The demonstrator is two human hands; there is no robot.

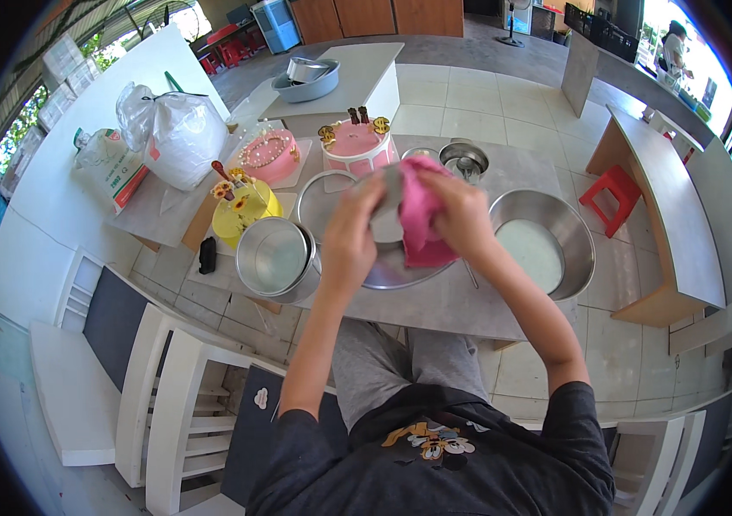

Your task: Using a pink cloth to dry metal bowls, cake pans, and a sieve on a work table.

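Over the table's near middle, my left hand (pixel 356 225) is closed on the side of a small round metal container (pixel 389 199), slightly blurred and partly hidden by my fingers. My right hand (pixel 459 211) is closed round a bright pink cloth (pixel 424 219), pressing it to the container's right side. Below both hands lies a wide steel bowl (pixel 400 273), mostly covered by them. A round metal pan (pixel 319 196) is just left of my left hand. Nested metal pots (pixel 276 256) stand nearer me, and a large steel basin (pixel 574 267) with whitish liquid-looking contents is to the right.
Behind the pans stand a yellow cake (pixel 244 211), a pink cake (pixel 269 155) and a pink-and-white cake (pixel 357 148) with toppers. Small steel bowls (pixel 464 161) sit at the back right. Bulky white bags (pixel 178 138) rest far left; a red stool (pixel 614 198) stands right.
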